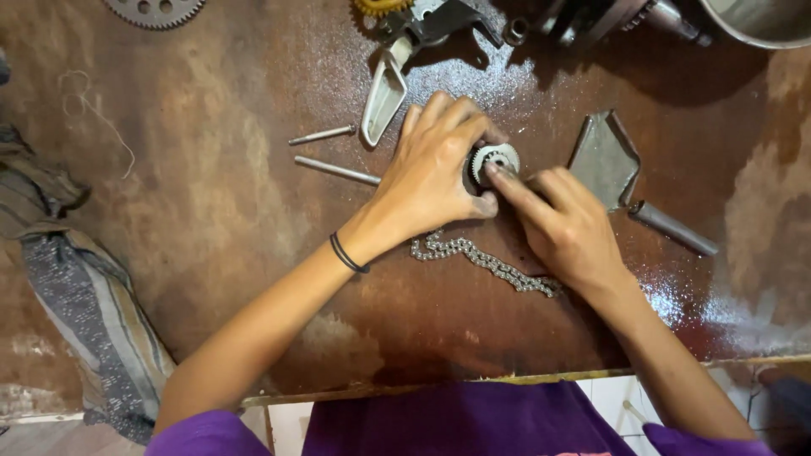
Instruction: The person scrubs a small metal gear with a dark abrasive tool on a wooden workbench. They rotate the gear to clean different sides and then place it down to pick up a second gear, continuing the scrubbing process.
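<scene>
Two steel pins [336, 152] beside the gear-gripping left hand [435, 169]

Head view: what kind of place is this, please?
Probably a small mechanical repair workshop. An oily, worn workbench holds a loose chain and a large sprocket, and both hands hold a small toothed gear.

A small silvery gear [497, 160], toothed round its rim and dark at the hub, sits just above the middle of the frame, partly hidden. A grey roller chain [481, 261] lies slack on the oily brown bench just below it, snaking from centre toward the lower right.
</scene>
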